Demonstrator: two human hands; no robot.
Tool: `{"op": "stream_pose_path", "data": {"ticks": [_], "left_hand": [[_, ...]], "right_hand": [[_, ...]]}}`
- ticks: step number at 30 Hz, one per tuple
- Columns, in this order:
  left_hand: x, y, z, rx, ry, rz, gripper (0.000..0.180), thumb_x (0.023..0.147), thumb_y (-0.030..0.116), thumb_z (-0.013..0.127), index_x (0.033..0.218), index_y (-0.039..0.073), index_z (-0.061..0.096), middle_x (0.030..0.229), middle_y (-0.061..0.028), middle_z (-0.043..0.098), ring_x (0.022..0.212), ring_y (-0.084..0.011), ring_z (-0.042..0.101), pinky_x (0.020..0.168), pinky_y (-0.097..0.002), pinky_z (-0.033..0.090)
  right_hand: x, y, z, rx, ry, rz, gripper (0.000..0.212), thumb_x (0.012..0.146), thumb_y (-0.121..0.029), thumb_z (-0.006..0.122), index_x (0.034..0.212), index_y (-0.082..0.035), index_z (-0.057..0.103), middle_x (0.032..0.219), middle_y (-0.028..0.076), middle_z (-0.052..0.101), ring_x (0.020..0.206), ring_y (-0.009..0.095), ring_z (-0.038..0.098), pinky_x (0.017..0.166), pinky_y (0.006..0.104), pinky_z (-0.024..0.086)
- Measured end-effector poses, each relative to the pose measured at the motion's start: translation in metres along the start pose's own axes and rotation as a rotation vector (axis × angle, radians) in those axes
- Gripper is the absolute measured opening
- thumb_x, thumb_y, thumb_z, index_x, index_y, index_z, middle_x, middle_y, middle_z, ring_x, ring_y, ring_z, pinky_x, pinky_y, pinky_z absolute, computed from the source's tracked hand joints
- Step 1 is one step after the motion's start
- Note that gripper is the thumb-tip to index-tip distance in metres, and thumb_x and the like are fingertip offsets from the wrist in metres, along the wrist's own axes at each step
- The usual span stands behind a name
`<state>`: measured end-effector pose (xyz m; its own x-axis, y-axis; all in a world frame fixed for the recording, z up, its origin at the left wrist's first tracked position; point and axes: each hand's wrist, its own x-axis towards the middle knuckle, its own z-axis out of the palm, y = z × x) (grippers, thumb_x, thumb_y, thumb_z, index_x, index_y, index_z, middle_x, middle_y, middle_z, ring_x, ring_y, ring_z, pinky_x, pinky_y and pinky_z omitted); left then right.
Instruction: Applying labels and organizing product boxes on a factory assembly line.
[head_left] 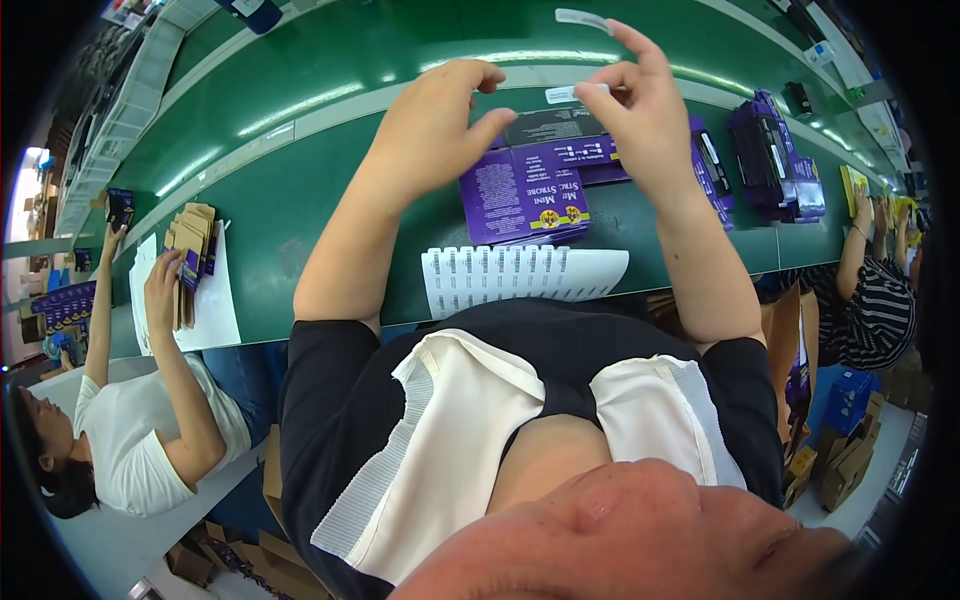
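Note:
My right hand [640, 125] is raised over the table, with one small white label [583, 18] on its index fingertip and a second white label [562, 94] pinched at the thumb. To the left, my left hand [430, 125] has its thumb and curled fingers apart, and nothing shows between them. Below and between the hands lies a stack of flat purple printed cartons [515, 195], with a dark panel [555, 125] at its far side near my left thumb. A curling sheet of barcode labels [520, 278] rests at the table's near edge, close to my body.
Purple-and-black packages [775, 165] are piled to the right, beside more purple cartons [708, 165]. On the left, a co-worker's hand [163, 285] touches brown and purple cartons [195, 240]. Another person's hand [862, 212] works at far right. A raised rail [350, 105] crosses the green table.

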<state>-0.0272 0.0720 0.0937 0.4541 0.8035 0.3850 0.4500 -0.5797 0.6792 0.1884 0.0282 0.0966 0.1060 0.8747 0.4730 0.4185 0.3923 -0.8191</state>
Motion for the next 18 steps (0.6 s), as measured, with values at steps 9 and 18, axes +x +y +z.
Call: {"op": "stream_pose_path", "data": {"ticks": [9,18], "left_hand": [[0.008,-0.023,0.005,0.262,-0.436,-0.039,0.020,0.078,0.010,0.071,0.096,-0.001,0.071,0.099,-0.0113,0.072,0.083,-0.0285,0.066,0.077,-0.0351,0.053],[0.007,-0.027,0.004,0.309,-0.420,0.092,0.018,0.079,0.011,0.070,0.091,-0.002,0.073,0.104,-0.0101,0.074,0.086,-0.0296,0.067,0.077,-0.0348,0.053]], "right_hand": [[0.009,0.035,0.038,-0.068,-0.193,0.379,0.059,0.085,-0.010,0.068,0.140,-0.002,0.046,0.074,0.001,0.062,0.064,0.009,0.056,0.062,0.0202,0.043],[0.007,0.042,0.041,-0.094,-0.215,0.353,0.059,0.085,-0.010,0.069,0.139,-0.001,0.046,0.070,0.001,0.062,0.064,0.009,0.057,0.062,0.0204,0.043]]}}
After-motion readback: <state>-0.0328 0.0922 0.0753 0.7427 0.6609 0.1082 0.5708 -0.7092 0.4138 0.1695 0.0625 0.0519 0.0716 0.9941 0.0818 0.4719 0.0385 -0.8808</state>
